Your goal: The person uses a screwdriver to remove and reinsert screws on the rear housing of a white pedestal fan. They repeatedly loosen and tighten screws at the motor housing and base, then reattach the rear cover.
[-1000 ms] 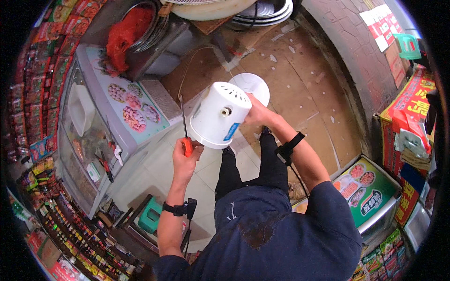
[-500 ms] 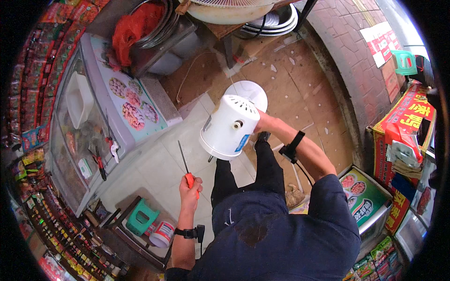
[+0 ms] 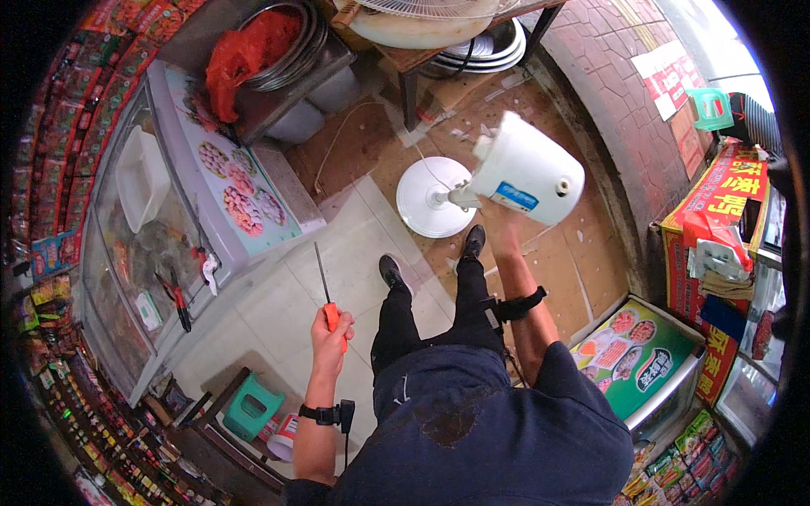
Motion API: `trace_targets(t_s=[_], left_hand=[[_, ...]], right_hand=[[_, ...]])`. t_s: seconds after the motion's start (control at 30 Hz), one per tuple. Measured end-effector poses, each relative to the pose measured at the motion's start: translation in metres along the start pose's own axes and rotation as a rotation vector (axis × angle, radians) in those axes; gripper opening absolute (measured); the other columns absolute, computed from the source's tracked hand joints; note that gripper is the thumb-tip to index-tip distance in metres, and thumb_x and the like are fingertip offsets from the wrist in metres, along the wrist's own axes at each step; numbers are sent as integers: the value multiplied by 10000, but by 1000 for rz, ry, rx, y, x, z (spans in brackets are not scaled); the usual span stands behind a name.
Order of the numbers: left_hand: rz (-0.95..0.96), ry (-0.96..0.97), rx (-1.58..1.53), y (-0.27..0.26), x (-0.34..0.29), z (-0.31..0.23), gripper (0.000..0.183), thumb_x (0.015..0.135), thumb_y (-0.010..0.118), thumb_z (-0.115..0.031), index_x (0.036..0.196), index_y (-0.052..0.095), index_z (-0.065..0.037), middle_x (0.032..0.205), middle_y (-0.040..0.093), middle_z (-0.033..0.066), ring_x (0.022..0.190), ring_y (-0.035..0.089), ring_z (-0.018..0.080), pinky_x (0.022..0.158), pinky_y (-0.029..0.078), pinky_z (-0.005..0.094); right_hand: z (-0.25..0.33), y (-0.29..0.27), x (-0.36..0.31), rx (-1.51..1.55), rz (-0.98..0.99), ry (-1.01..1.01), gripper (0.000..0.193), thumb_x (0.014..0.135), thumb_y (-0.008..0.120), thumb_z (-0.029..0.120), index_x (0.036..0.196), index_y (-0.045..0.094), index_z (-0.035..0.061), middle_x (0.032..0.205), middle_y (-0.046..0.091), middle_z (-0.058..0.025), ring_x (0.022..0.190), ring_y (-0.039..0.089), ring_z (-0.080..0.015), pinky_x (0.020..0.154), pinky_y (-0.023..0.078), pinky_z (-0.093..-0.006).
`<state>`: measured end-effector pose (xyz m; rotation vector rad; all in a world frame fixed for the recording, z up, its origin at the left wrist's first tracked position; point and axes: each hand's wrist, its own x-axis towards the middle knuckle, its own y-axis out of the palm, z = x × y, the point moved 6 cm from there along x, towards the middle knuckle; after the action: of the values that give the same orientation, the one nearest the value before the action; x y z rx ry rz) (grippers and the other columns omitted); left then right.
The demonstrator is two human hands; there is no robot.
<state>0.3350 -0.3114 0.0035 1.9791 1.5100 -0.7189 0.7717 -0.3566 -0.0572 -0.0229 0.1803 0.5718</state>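
Note:
My left hand (image 3: pixel 330 334), closed round a red handle, holds a screwdriver (image 3: pixel 322 278) with its long thin shaft pointing up and away. Ahead of me a white fan motor housing (image 3: pixel 540 164), with a blue label and a small round hole, sits tilted on a stand. Its round white base (image 3: pixel 419 211) rests on the floor. Against the near side of the housing is my right hand (image 3: pixel 509 232); it seems to grip the housing from below, its fingers mostly hidden behind it.
A glass-topped freezer (image 3: pixel 245 202) stands at left, with red-handled pliers (image 3: pixel 179 302) on its top. Back centre, a wooden table (image 3: pixel 405 57) carries a fan grille (image 3: pixel 430 7). A green stool (image 3: pixel 253 406) is near left; a green-fronted cabinet (image 3: pixel 637 358) stands at right.
The housing has swung right and turned, uncovering the round base and the stand's neck. My right hand moved with it. My left hand, still on the screwdriver, has shifted slightly left.

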Motion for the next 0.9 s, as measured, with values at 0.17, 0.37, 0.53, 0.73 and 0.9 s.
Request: trace_targets(t_s=[0.17,0.37,0.53,0.73,0.9], left_hand=[[17,12,59,-26,4,-8,231,972,733,-118,1066,537,-39,897,621,74,661,534,109,609,448,263],[32,31,75,-57,12,-13,218,972,724,-128,1072,545,-54,898,628,55,664,540,92,580,439,251],[30,109,289,-76,14,-19,321,969,733,-202,1182,569,-27,946,617,40,755,574,98,675,499,263],[30,442,348,-52,0,-43,392,964,726,-200,1268,589,7,1047,663,91,951,656,195,855,545,354],[42,646,578,-28,-30,-53,386,895,768,-198,1198,626,-5,1071,660,205,980,672,374,858,546,420]], right_hand=[[-1,12,-21,76,-301,-45,384,942,758,80,1281,595,5,1234,634,-85,1081,613,-188,936,539,-376],[-68,22,-29,-59,-422,-21,220,1003,708,203,1087,667,4,1069,680,-83,980,608,-214,893,513,-400],[-39,26,-26,-192,-159,-227,204,970,759,179,1066,688,13,1076,703,-75,929,626,-174,844,541,-346],[-14,103,-143,-145,367,431,681,1019,669,337,1566,365,68,1424,552,-120,1316,535,-243,1054,470,-425],[-4,204,-259,-50,1042,802,584,1118,445,441,1537,437,35,1372,615,-127,1202,616,-218,1020,517,-397]])
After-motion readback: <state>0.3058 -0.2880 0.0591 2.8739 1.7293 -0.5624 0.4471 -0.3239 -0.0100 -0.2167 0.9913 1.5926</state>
